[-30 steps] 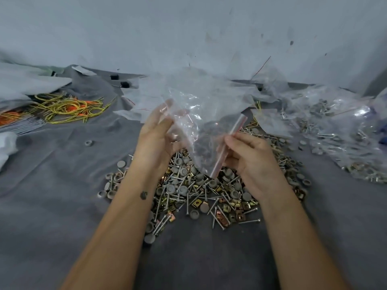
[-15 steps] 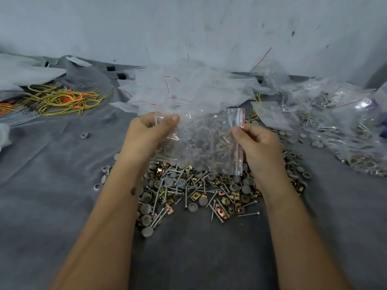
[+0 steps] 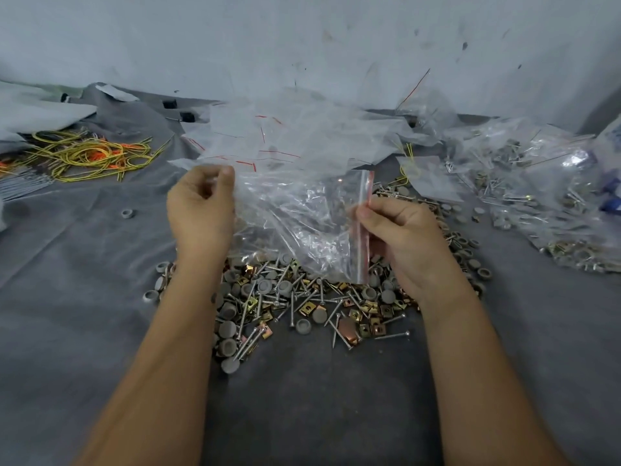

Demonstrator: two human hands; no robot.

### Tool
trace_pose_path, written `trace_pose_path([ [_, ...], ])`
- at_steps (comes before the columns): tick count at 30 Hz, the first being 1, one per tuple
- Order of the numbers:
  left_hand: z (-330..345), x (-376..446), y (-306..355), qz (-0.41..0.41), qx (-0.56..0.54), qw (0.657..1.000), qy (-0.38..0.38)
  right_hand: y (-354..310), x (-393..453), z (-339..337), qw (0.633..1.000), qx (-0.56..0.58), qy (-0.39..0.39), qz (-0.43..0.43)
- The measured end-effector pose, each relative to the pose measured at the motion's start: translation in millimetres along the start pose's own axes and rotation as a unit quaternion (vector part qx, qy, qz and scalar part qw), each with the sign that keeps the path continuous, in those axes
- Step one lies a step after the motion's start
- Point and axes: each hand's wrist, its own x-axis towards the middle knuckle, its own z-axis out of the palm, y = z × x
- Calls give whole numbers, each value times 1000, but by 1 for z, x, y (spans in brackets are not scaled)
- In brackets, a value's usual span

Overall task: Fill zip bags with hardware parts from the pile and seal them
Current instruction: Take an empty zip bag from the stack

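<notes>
Now 2 hands hold 1 clear zip bag (image 3: 295, 223) in the air above the pile (image 3: 312, 304). Left hand (image 3: 201, 210): fingers curled, pinching the bag's crinkled closed end; motion blur hides the exact fingertip contact. Right hand (image 3: 400, 237): thumb and fingers pinched on the zip strip (image 3: 364, 227), a straight ridged band with a red line, running roughly vertical at the bag's right edge. Bag film is thin, glossy, heavily creased; whether it holds any parts cannot be told, since the pile shows through it.

Pile lies on grey, felt-like cloth (image 3: 84, 297) directly under the bag: slender silvery screws, round grey dished caps, square brass-coloured clips with a centre hole, 1 flat copper-toned plate. 1 stray grey cap (image 3: 127, 213) sits apart at left.

Behind the bag: a heap of empty bags (image 3: 302, 136), flat, translucent, red-lined. At right: filled bags (image 3: 537, 183), lumpy with the same metal parts. Far left: tangled yellow-green wire (image 3: 94, 154) loops with orange pieces. Rear wall (image 3: 302, 38) pale, scuffed, marked with dark flecks.
</notes>
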Motion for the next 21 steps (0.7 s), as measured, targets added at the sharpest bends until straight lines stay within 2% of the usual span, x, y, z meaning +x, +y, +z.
trace_pose_path([
  [1, -1, 0, -2, 26, 79, 996, 21, 1, 0, 0, 1000, 3, 11, -1],
  [3, -1, 0, -4, 81, 243, 964, 65, 2, 2, 1, 999, 24, 45, 1],
  [4, 0, -3, -2, 107, 299, 944, 88, 3, 3, 1, 998, 43, 52, 3],
  [6, 2, -11, 4, 169, 340, 919, 107, 4, 4, 0, 996, 65, 53, 5],
  [8, 6, -18, 8, 250, 315, 913, 72, 5, 4, 1, 996, 69, 61, 6],
  [10, 12, -25, 13, 296, 249, 922, -41, 6, 5, 3, 995, 67, 73, 3],
  [12, 19, -35, 18, 265, 183, 928, -185, 7, 6, 6, 995, 55, 81, -1],
  [14, 25, -45, 18, 242, 191, 912, -271, 9, 7, 10, 995, 44, 89, -7],
  [17, 31, -52, 13, 245, 250, 884, -311, 13, 7, 17, 994, 24, 107, -19],
  [18, 33, -54, 12, 239, 247, 885, -313, 14, 7, 19, 993, 22, 109, -23],
  [21, 35, -54, 10, 181, 163, 919, -311, 16, 8, 21, 994, 38, 92, -42],
])
